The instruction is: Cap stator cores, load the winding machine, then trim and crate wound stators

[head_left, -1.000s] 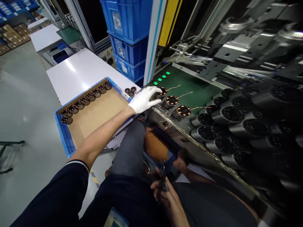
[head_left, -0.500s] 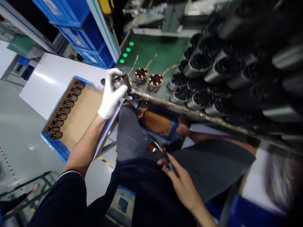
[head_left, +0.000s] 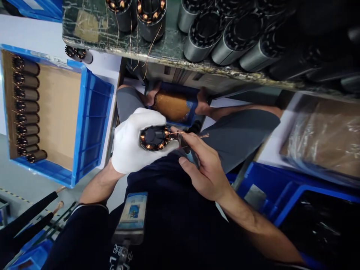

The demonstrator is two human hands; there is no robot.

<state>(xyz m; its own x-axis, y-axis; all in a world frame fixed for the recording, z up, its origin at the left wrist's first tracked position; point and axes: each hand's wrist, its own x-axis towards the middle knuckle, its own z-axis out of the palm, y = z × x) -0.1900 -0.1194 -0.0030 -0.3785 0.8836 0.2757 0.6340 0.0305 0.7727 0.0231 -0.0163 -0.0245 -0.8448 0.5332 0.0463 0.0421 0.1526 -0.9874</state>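
My left hand (head_left: 135,142), in a white glove, is wrapped round a motor stator (head_left: 155,138) with copper windings, its open end facing up. A bundle of copper wire leads (head_left: 194,134) sticks out from the stator to the right. Close beside it, my bare right hand (head_left: 205,165) is closed round dark-jawed wire cutters (head_left: 184,143), mostly hidden by the fingers. The jaws are at the base of the leads; whether they grip the wire I cannot tell.
Two wound stators (head_left: 151,18) stand on the green bench (head_left: 168,48), wires hanging over its edge. Bare stators (head_left: 204,33) are stacked to the right. A blue crate (head_left: 94,112) at left holds a row of stators (head_left: 28,107). Another blue bin (head_left: 298,195) is at lower right.
My left hand has brought the stator from the bench edge down in front of my body. My right hand has raised the wire cutters to its leads. The view has shifted.
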